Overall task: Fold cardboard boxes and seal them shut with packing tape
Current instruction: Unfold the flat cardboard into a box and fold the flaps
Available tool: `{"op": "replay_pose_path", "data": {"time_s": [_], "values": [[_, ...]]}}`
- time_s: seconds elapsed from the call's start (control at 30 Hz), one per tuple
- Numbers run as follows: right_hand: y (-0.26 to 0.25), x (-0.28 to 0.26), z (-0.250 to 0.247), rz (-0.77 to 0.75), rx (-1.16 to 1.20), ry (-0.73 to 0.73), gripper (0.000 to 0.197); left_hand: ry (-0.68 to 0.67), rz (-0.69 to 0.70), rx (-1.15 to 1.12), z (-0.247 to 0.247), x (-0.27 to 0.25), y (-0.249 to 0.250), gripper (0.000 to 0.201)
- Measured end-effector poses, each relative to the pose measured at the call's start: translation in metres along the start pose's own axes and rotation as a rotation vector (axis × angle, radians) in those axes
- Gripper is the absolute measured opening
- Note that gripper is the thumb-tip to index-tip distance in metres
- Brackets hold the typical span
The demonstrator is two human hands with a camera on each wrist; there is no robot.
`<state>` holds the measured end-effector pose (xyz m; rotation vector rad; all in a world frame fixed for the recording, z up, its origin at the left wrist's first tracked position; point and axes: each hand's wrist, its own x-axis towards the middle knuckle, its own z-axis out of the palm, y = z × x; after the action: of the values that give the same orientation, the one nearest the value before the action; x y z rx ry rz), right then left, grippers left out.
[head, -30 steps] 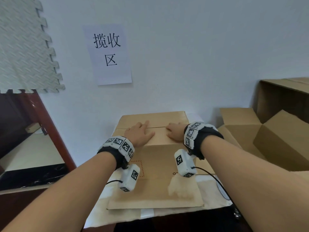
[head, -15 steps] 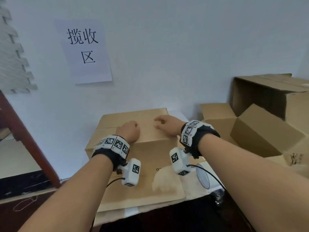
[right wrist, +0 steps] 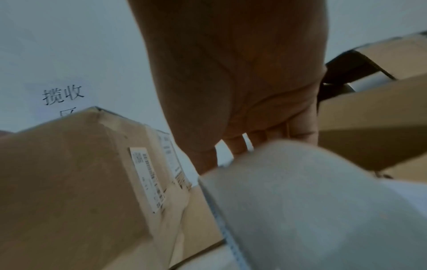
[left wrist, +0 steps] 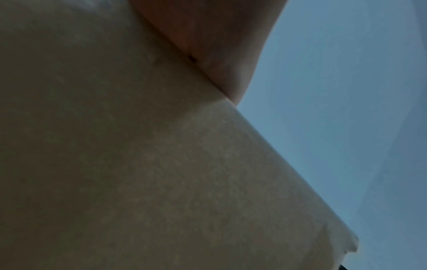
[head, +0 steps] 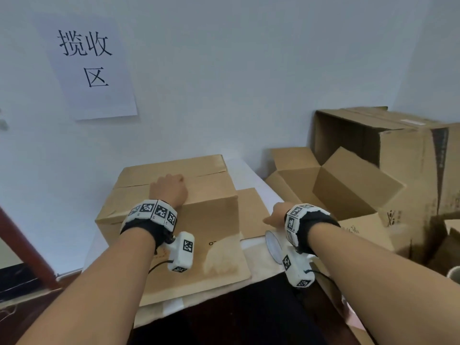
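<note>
A brown cardboard box [head: 211,220] stands on the table with its top flaps folded down and an open seam between them. My left hand [head: 169,189] rests on the near flap by the seam, its fingers looking curled under; the left wrist view shows only the heel of the hand [left wrist: 219,45] against the cardboard [left wrist: 115,164]. My right hand [head: 278,212] is off the box, low at its right side, fingers straight [right wrist: 265,137]. They reach down behind a whitish roll of tape [head: 272,245] [right wrist: 300,210]. Whether they touch it is hidden.
The box sits on a flat cardboard sheet [head: 199,277] on a white tabletop [head: 258,260]. Open empty boxes [head: 348,185] and a taller carton [head: 410,158] crowd the right side. A paper sign [head: 87,66] hangs on the wall behind. Labels show on the box's right side [right wrist: 148,179].
My right hand left the box top and moved down to the right, to the tape roll. My left hand stayed on the flap, fingers drawn in. The head turned right.
</note>
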<state>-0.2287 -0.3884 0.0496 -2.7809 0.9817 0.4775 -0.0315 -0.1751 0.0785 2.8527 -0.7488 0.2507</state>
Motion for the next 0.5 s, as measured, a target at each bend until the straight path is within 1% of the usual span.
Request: {"op": "replay_pose_path", "data": {"time_s": [0.07,0.17,0.2,0.27,0.3,0.33,0.37,0.4,0.43,0.47,0.5], "values": [[0.003,0.000,0.012,0.015,0.020,-0.014,0.052,0.004,0.003,-0.008,0.001,0.000,-0.001,0.043],[0.006,-0.008,0.015,-0.016,0.202,-0.100,0.042,0.010,-0.001,-0.028,0.001,0.000,-0.002,0.043],[0.008,-0.008,0.013,-0.021,0.244,-0.118,0.042,0.012,-0.005,-0.033,0.001,0.001,-0.002,0.043],[0.013,-0.009,0.010,-0.054,0.244,-0.154,0.042,0.011,-0.004,-0.040,0.001,0.001,-0.002,0.043],[0.015,-0.007,0.013,-0.094,0.171,-0.147,0.040,0.009,0.000,-0.043,0.002,0.001,-0.002,0.043],[0.014,-0.005,0.015,-0.131,0.069,-0.152,0.032,0.011,0.005,-0.048,0.002,0.001,-0.002,0.043],[0.013,-0.002,0.017,-0.130,-0.093,-0.188,0.015,0.014,0.010,-0.051,0.002,0.002,-0.002,0.043],[0.012,0.003,0.022,-0.116,-0.227,-0.222,0.010,0.017,0.013,-0.054,0.002,0.002,-0.002,0.043],[0.010,0.002,0.025,-0.098,-0.349,-0.211,0.020,0.021,0.016,-0.056,0.002,0.002,-0.002,0.043],[0.008,-0.001,0.025,-0.141,-0.438,-0.215,0.018,0.022,0.020,-0.058,0.003,0.002,-0.003,0.043],[0.007,-0.006,0.023,-0.176,-0.464,-0.217,0.013,0.021,0.021,-0.059,0.003,0.002,-0.003,0.042]]}}
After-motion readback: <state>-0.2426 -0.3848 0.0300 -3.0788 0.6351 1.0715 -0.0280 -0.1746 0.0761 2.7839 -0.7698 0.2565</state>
